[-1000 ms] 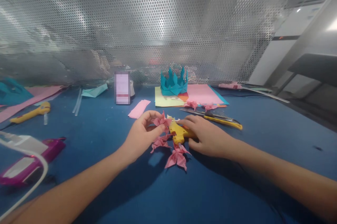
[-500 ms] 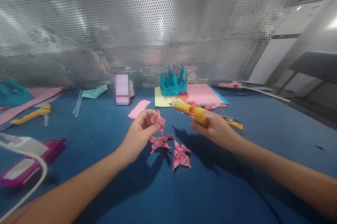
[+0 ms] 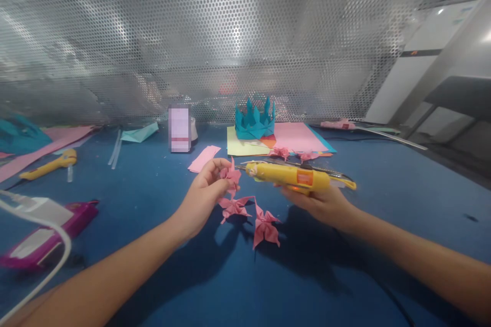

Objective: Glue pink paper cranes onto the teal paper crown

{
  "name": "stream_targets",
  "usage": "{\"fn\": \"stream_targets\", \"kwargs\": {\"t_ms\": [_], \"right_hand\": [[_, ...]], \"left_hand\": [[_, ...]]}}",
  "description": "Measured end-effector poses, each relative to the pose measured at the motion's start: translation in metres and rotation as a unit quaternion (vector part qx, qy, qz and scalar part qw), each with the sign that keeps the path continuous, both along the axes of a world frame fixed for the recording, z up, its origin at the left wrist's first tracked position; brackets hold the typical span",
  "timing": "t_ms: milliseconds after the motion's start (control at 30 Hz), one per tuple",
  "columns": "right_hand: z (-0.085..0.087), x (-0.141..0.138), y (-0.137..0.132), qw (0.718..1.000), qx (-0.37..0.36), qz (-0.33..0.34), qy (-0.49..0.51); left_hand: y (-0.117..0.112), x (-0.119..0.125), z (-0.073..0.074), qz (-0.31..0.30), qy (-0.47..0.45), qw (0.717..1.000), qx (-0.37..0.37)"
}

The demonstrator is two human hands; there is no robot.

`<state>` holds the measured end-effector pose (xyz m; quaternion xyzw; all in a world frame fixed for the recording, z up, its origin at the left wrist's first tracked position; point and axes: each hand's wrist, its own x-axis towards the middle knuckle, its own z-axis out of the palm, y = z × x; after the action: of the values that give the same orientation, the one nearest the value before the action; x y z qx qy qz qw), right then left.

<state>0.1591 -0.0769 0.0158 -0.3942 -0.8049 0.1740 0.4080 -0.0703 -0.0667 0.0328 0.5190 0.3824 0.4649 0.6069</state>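
Observation:
Between thumb and fingers, my left hand (image 3: 203,196) pinches a folded pink paper flower (image 3: 231,177). Just below it, a second paper flower (image 3: 235,207) and a third paper flower (image 3: 265,225) hang or lie in a chain; whether they touch the table I cannot tell. My right hand (image 3: 326,204) is closed round a yellow hot glue gun (image 3: 291,174), held level and pointing left. Its nozzle is right beside the flower in my left hand; contact is unclear.
A teal paper crown (image 3: 254,125) stands on coloured sheets (image 3: 299,137) at the back. Pink strips (image 3: 204,158) and a propped phone (image 3: 179,130) are left of centre. Further left lie another glue gun (image 3: 53,163), clear glue sticks (image 3: 115,149) and a magenta device (image 3: 49,240) with a white cable.
My right hand has turned the glue gun level and brought its nozzle down and left to the flower. My left hand keeps its pinch almost in place.

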Motion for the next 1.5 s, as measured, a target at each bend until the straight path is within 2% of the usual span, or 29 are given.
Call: {"fn": "stream_targets", "kwargs": {"t_ms": [433, 1000, 1500], "right_hand": [[0.0012, -0.0030, -0.0006, 0.999, -0.006, 0.003, -0.033], [0.0029, -0.0046, -0.0015, 0.999, -0.006, -0.004, -0.038], [0.0044, -0.0045, -0.0004, 0.998, -0.002, -0.003, -0.065]], "left_hand": [[-0.0002, -0.0021, -0.0003, -0.017, -0.018, 0.999, 0.025], [-0.0002, -0.0025, 0.0000, -0.025, -0.015, 1.000, 0.006], [-0.0009, -0.0010, 0.0017, -0.024, -0.018, 0.999, 0.019]]}}
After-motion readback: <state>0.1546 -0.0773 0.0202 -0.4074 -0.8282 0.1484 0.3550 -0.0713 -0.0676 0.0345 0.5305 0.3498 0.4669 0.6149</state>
